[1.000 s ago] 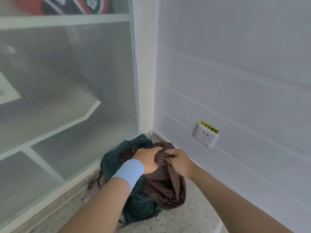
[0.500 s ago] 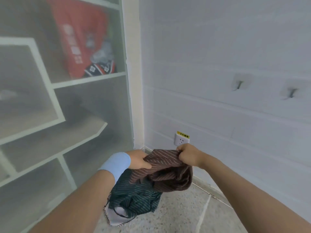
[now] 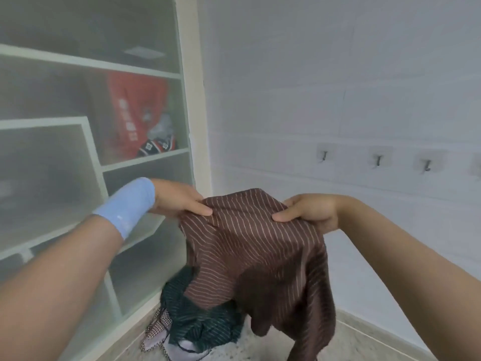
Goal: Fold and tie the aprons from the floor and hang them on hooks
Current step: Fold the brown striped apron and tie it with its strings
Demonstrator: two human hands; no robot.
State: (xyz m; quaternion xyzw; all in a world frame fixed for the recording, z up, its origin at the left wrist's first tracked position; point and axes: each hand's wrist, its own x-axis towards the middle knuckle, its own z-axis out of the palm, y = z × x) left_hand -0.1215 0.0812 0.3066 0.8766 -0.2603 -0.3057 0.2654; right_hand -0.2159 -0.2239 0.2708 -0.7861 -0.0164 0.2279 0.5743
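**anon:** how's the brown apron (image 3: 250, 246) handle?
**me:** soft, light, floppy I reckon. I've got left hand (image 3: 177, 199) and right hand (image 3: 307, 212) pinching its top edge, hanging over the floor pile (image 3: 200, 321). Grab corners.

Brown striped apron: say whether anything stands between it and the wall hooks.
Nothing visible does. The left hand and right hand pinch the brown striped fabric apron; the small metal wall hooks beyond are bare.

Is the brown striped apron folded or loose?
Loose, not folded. The left hand and right hand pinch the brown apron by its top, and it hangs in rumpled drapes.
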